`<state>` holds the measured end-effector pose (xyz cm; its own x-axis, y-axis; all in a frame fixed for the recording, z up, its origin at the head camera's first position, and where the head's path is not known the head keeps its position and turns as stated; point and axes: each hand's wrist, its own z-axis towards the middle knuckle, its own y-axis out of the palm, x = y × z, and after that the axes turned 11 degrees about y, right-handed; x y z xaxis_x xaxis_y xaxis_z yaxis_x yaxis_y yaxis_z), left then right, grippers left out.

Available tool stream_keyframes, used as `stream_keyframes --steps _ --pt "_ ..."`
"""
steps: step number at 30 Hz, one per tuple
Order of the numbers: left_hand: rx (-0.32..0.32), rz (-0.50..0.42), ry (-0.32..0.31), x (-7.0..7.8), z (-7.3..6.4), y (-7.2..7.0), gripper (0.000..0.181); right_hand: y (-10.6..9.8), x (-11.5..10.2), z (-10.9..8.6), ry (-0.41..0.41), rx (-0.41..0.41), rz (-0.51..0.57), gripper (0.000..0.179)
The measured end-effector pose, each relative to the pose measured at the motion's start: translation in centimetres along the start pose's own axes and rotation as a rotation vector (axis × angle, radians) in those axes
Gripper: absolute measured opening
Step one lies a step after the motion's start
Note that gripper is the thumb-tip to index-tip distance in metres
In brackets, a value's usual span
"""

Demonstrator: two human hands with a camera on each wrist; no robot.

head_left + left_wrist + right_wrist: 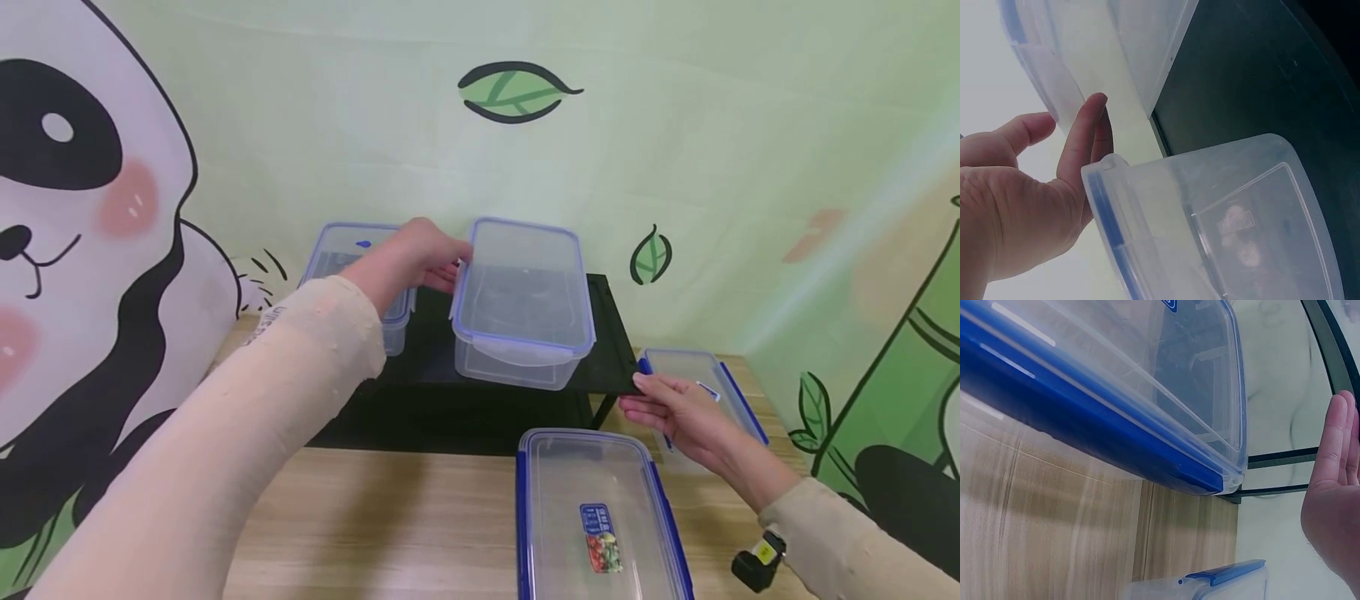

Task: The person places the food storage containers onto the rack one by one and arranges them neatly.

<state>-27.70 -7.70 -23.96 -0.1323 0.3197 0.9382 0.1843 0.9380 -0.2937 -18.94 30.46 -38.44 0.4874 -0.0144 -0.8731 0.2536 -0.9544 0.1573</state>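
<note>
A clear lidded food container (pixel 521 308) with a pale blue rim sits on top of a black shelf rack (pixel 427 367). My left hand (pixel 435 250) pinches its left edge, thumb at the lid's rim and fingers lower at the side; the left wrist view shows the thumb and forefinger of this hand (pixel 1035 187) at the container's side flap (pixel 1054 78). With the thumb above and fingers below, my right hand (pixel 678 412) grips the rack's front right corner. Another clear container (pixel 330 258) stands on the rack's left side, partly hidden behind my left arm.
A large clear container (pixel 585 467) with dark blue side clips stands in front of the rack on the wooden table (pixel 360 517). A further blue-clipped container (pixel 675 362) is at the right, behind my right hand. A printed cloth (pixel 360 125) hangs behind.
</note>
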Motion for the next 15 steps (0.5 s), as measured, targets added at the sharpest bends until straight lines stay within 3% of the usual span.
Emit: stream_keyframes --steps 15 --pt "0.058 -0.059 -0.017 -0.44 0.01 0.68 0.047 -0.23 -0.20 0.52 0.004 0.010 0.001 0.027"
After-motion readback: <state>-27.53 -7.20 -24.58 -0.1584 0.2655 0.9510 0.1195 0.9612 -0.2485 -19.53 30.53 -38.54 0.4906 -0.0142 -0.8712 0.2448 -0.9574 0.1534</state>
